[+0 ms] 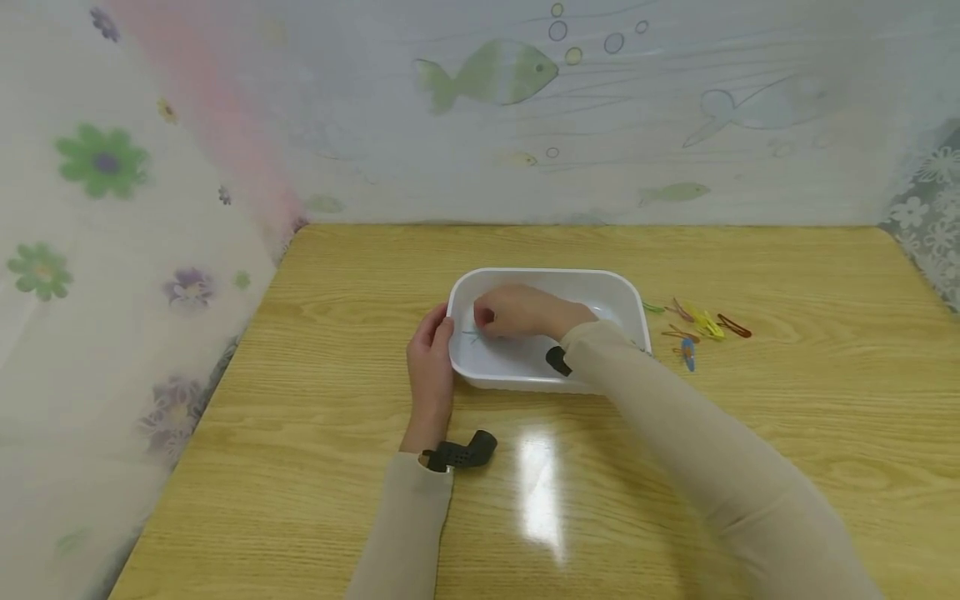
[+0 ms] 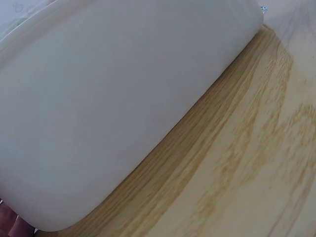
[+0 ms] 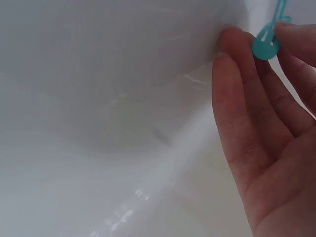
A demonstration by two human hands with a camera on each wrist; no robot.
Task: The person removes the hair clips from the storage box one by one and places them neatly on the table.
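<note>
A white plastic tub [image 1: 555,385] stands on the wooden table. At its left end my left hand [image 1: 431,367] holds the outer wall, thumb at the rim; the left wrist view shows only fingertips [image 2: 7,219] at the tub's corner. My right hand [image 1: 517,311] is inside the tub toward its left end. Between thumb and fingers it pinches a teal hair clip [image 3: 265,48], whose rounded end shows in the right wrist view. In the head view, thin teal parts [image 1: 472,335] show below the curled fingers, over the tub's floor.
Several colored hair clips lie right of the tub, among them a yellow clip [image 1: 707,325], a blue clip [image 1: 688,353], a dark red clip [image 1: 734,326] and a green clip [image 1: 653,307]. A patterned curtain [image 1: 487,183] hangs behind the table [image 1: 337,283].
</note>
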